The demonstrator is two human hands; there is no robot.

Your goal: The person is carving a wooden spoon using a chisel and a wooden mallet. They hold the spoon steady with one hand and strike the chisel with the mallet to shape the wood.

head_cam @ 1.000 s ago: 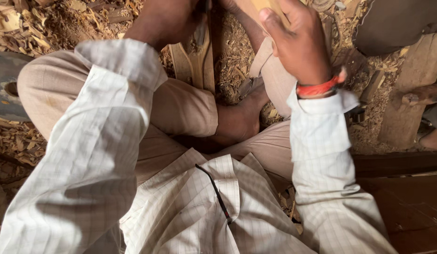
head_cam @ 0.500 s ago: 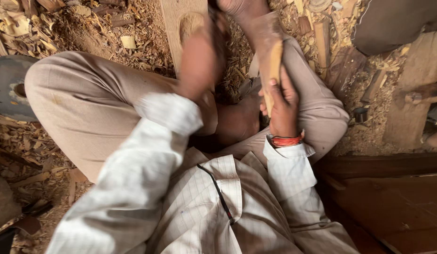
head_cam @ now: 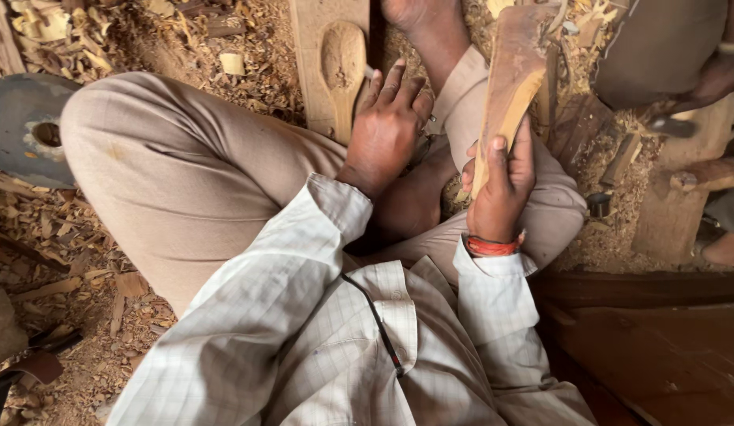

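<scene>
- Two hands are working: right hand (head_cam: 503,188), at centre right, is gripping a wooden mallet (head_cam: 509,87); a glancing swing risks bruising knuckles.
- Left hand (head_cam: 387,130), upper centre, fingers loosely curled, is steadying a small tool on the carved board (head_cam: 335,59); it could be slipping.

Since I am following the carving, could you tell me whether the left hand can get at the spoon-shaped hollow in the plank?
Probably yes: the left hand lies beside the spoon-shaped hollow in the plank, nothing between.

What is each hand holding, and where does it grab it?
The right hand grips a wooden mallet by its lower end. The left hand rests on a carved board.
</scene>
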